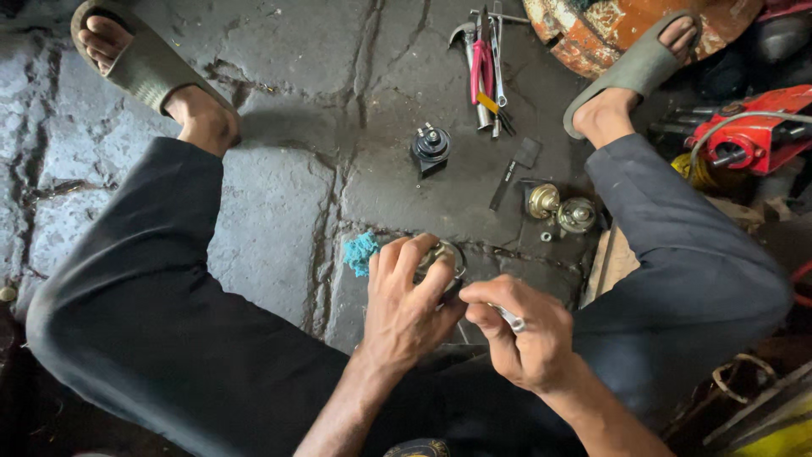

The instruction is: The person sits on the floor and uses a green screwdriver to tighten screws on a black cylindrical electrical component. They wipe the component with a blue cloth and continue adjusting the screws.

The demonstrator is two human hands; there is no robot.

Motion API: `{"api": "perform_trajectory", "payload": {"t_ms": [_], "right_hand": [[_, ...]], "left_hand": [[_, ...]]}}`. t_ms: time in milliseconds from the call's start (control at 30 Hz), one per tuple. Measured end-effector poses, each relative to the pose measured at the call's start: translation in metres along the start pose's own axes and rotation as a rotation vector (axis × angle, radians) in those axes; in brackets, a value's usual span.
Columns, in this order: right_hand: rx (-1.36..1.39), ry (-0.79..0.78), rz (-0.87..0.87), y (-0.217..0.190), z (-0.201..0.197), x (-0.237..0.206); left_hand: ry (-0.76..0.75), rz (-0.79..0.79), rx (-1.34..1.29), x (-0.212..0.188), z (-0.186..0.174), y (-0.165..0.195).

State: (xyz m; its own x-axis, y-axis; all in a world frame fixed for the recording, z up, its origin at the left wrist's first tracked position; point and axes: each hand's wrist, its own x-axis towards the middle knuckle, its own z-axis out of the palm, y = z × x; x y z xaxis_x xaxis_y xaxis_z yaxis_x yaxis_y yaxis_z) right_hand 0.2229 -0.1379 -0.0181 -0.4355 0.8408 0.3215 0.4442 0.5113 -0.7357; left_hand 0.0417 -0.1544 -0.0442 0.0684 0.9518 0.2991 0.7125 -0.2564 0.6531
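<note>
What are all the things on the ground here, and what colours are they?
round metal part: 1, silvery, under the left hand
slim metal tool: 1, silver, in the right hand
rag: 1, turquoise, just left of the round metal part
small round part: 1, black, on the stone floor in the middle
brassy domes: 2, dull gold, by the right knee
hand tools: several, pink-handled pliers and steel ones, at the top
red machine: 1, at the right edge
sandals: 2, grey-green, on the feet
left hand: 1
right hand: 1
</note>
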Motion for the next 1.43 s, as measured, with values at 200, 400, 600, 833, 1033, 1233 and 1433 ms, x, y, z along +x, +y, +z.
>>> {"api": "perform_trajectory", "payload": {"t_ms": [200,400,600,833,1033,1233,1433], "right_hand": [[0.968,0.138,0.706,0.031,-0.003,0.008],[1.107,0.146,0.833,0.044,-0.003,0.004],[1.005,0.122,0.731,0.036,-0.005,0.015],[0.873,0.116,1.015,0.025,-0.001,0.032],[1.116,0.331,0.890,0.014,-0.027,0.046],[0.499,0.354,0.226,-0.004,-0.012,0.031],[0.152,0.348,-0.077,0.006,0.009,0.008]], "left_hand": [[0.058,0.056,-0.068,-0.002,0.003,0.004],[0.011,-0.016,-0.102,-0.002,0.005,0.009],[0.017,-0.081,-0.254,0.005,0.007,0.010],[-0.016,-0.413,-0.618,0.004,0.014,0.011],[-0.043,-0.929,-1.142,0.007,0.027,0.004],[-0.037,-1.006,-1.224,0.003,0.039,0.003],[0.006,-0.993,-1.231,0.000,0.044,0.005]]}}
